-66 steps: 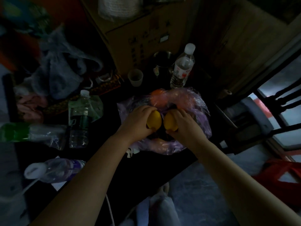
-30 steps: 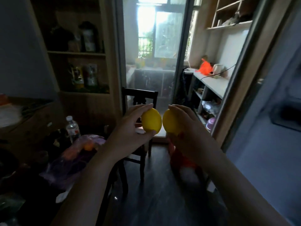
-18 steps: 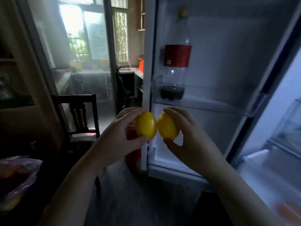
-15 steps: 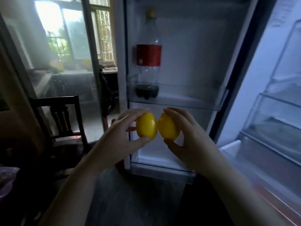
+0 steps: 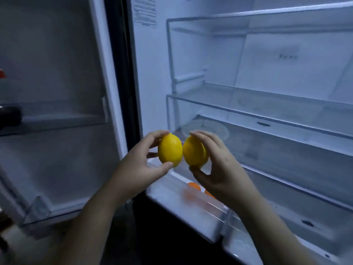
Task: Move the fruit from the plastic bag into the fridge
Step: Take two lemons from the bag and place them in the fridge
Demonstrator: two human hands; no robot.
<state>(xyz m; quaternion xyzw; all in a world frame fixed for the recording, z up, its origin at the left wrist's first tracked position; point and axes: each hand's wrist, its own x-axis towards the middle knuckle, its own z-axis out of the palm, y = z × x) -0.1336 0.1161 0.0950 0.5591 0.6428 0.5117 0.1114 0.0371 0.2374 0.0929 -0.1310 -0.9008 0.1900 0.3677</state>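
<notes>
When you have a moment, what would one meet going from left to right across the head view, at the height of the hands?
fridge door → left hand → left lemon → right lemon → right hand → glass shelf

A bottle [image 5: 8,116] stands at the left end of the door shelf [image 5: 63,119], cut off at the view's edge, with dark liquid in its base and a red label [image 5: 2,74] above. A printed sticker [image 5: 145,11] sits high on the inner wall [image 5: 152,73].
</notes>
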